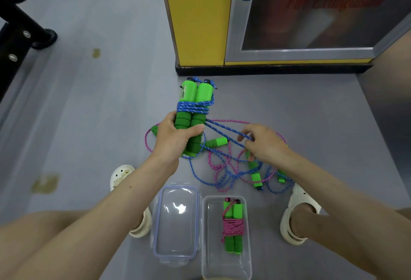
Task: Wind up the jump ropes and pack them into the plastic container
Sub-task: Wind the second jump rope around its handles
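Above the grey floor (89, 124), the left grip (175, 137) clasped the two green handles (189, 91) of the blue jump rope (193, 108), which was partly wound round them. The right grip (264, 144) pinched its taut strands. Nearer the person, the clear plastic container (226, 264) held a wound pink jump rope (232, 226), with the lid (175, 230) just beside it.
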Tool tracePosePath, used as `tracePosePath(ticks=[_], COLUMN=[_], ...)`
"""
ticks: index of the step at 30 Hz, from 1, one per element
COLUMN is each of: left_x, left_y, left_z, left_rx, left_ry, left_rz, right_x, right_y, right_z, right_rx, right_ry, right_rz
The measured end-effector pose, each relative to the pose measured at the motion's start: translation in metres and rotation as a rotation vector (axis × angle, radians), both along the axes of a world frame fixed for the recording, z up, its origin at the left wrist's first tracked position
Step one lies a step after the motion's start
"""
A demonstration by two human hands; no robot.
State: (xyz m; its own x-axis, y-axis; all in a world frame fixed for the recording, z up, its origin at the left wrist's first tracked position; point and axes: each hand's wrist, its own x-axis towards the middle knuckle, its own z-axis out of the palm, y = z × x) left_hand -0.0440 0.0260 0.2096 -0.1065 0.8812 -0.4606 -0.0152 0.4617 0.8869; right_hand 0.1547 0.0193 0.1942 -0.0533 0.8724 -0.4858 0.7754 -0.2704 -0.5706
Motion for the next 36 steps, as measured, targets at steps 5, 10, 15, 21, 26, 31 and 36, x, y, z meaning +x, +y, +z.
tracePosePath(ticks=[5, 10, 15, 21, 26, 31, 36], left_x=[-0.024, -0.041, -0.037, -0.026, -0.002, 0.009, 0.012], left_y=[0.014, 0.017, 0.015, 0.01, -0.009, -0.016, -0.018], left_z=[-0.005, -0.015, -0.019, -0.013, -0.012, -0.013, -0.012], left_rx=[-0.009, -0.069, -0.038, -0.031, -0.038, -0.06, -0.078], left_ry=[0.088, 0.11, 0.183, 0.173, 0.108, 0.035, -0.043], left_rz=[0.177, 0.243, 0.233, 0.089, -0.141, -0.284, -0.306], right_x=[0.018, 0.034, 0.037, 0.03, 0.008, -0.012, -0.02], right_y=[-0.002, -0.01, -0.014, -0.008, -0.008, -0.006, -0.007], right_z=[-0.009, -0.018, -0.018, -0.019, -0.013, -0.005, 0.0], right_rx=[-0.097, -0.194, -0.127, 0.022, -0.01, -0.029, -0.105], right_ry=[-0.183, -0.34, -0.678, -0.611, -0.087, 0.428, 0.64], right_rz=[0.044, 0.116, 0.246, 0.222, 0.074, -0.144, -0.157])
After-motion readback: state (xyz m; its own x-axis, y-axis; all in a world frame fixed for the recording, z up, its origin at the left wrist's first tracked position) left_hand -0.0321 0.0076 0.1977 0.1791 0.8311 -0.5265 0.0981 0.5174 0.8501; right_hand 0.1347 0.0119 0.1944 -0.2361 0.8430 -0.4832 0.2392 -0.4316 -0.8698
